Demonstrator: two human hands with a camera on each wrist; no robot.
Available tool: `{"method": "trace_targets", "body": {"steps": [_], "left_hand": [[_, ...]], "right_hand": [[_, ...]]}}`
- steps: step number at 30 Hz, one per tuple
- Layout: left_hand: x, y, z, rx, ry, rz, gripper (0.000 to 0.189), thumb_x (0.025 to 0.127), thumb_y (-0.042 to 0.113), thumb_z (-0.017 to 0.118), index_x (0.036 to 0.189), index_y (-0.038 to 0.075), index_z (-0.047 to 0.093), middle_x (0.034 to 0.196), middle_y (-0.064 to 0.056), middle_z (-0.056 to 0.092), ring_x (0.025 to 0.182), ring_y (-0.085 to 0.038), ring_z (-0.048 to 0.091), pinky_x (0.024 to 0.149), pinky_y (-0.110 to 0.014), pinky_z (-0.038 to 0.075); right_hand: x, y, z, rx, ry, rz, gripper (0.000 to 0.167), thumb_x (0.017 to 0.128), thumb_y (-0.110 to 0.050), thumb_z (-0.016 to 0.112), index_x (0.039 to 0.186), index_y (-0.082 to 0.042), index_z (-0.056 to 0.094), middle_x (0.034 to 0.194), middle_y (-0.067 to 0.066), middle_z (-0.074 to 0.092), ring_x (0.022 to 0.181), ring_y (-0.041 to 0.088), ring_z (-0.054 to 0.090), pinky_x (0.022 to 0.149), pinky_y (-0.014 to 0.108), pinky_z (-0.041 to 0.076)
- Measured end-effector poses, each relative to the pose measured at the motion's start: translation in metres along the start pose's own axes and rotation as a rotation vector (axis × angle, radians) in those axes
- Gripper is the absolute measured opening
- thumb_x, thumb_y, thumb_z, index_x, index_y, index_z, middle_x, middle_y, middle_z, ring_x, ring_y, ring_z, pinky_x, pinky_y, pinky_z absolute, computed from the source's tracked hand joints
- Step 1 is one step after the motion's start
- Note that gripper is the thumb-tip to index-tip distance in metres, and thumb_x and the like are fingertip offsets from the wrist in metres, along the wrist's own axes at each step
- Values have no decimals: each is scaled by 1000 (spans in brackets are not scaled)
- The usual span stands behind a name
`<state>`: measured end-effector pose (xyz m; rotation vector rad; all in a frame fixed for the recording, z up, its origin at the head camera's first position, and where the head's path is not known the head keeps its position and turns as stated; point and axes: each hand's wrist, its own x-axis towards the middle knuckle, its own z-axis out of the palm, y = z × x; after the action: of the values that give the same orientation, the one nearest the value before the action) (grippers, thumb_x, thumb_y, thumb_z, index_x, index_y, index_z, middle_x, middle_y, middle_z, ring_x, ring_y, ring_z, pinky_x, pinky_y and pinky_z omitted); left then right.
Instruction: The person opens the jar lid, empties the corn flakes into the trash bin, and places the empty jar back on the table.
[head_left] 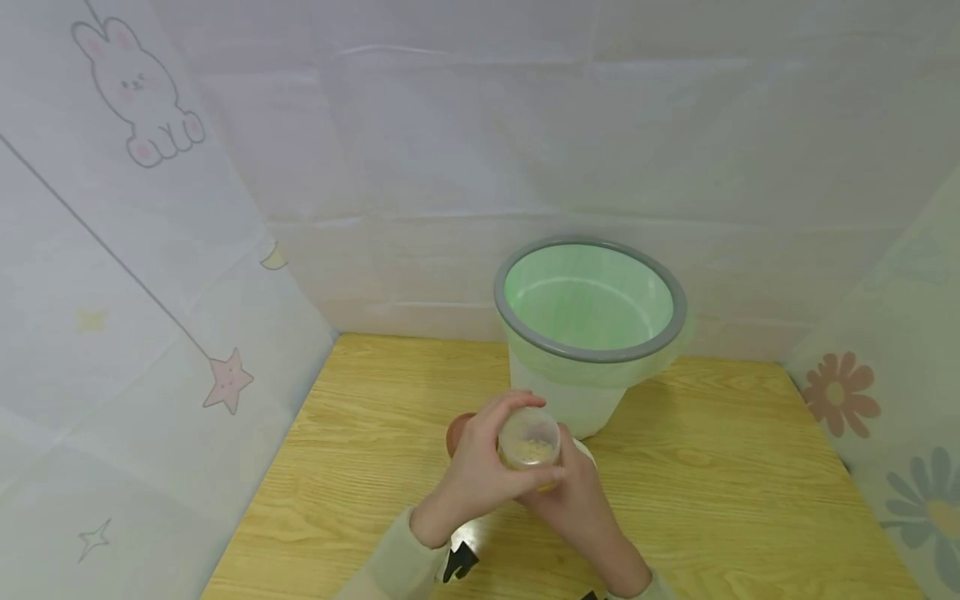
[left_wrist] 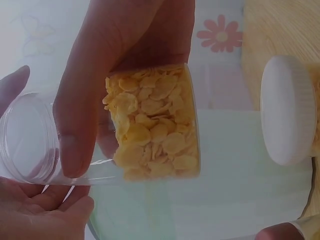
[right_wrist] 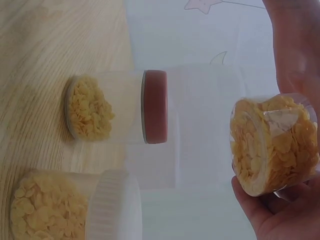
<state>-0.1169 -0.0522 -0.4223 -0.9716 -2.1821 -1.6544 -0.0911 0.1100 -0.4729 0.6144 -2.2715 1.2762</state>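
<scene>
Both hands hold a clear plastic jar up above the table, its round mouth facing the head camera. Corn flakes fill its lower part. My left hand curls thumb and fingers around the jar near its rim. Lower down, my right hand grips the jar's body, its thumb and fingers wrapping it in the left wrist view. Behind the hands stand two more flake jars: one with a reddish-brown lid, the other with a white ribbed lid.
A white trash bin with a grey rim and a pale green liner stands just beyond the hands. The wooden table meets curtain-like walls at the back and both sides, printed with a rabbit, stars and flowers.
</scene>
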Motion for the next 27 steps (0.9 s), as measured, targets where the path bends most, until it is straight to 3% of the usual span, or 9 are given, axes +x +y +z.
{"method": "trace_targets", "body": {"steps": [10,17,22,23,25,26,27], "left_hand": [[-2,-2,-3,-21,-42,-1,73,78,26,91,141,18,54,140,-2,55,128,-22,52,103,-44,46],[-4,-6,-6,4,-31,57,65,86,22,84,142,11,53,140,-4,56,128,-23,53,107,-45,43],[-3,-5,-6,6,-20,40,62,88,23,83,141,13,54,139,-1,57,129,-20,52,108,-45,42],[-3,-5,-6,5,-17,29,62,87,24,84,141,14,54,138,0,58,126,-18,53,107,-43,43],[-4,-4,-6,1,-13,3,62,87,24,84,141,15,54,109,6,66,96,-9,62,87,-32,53],[-4,-4,-6,-5,-14,-16,63,86,24,85,141,16,54,95,8,64,80,-5,60,74,-27,54],[-4,-3,-6,-10,-14,-39,65,85,26,86,141,18,54,93,11,61,74,-4,55,69,-25,52]], "right_hand": [[-2,6,-4,-47,13,33,68,69,-3,91,124,-1,52,111,4,67,100,20,66,78,44,58],[-2,6,-10,-9,18,95,74,71,-6,92,132,-5,50,120,5,67,108,22,64,85,48,56],[-2,8,-12,4,39,109,73,73,-7,93,133,-6,51,121,2,66,107,20,64,85,45,56],[-2,8,-12,8,37,108,73,73,-7,92,133,-6,51,121,1,66,108,20,64,85,44,56],[-2,8,-12,11,27,103,73,74,-8,92,134,-7,51,123,0,65,109,19,64,86,44,56],[-2,8,-12,16,17,94,73,74,-8,92,134,-7,51,123,0,65,110,20,64,86,44,56],[-2,8,-11,13,7,86,73,73,-8,92,134,-7,51,123,-1,65,110,19,64,86,44,57]]}}
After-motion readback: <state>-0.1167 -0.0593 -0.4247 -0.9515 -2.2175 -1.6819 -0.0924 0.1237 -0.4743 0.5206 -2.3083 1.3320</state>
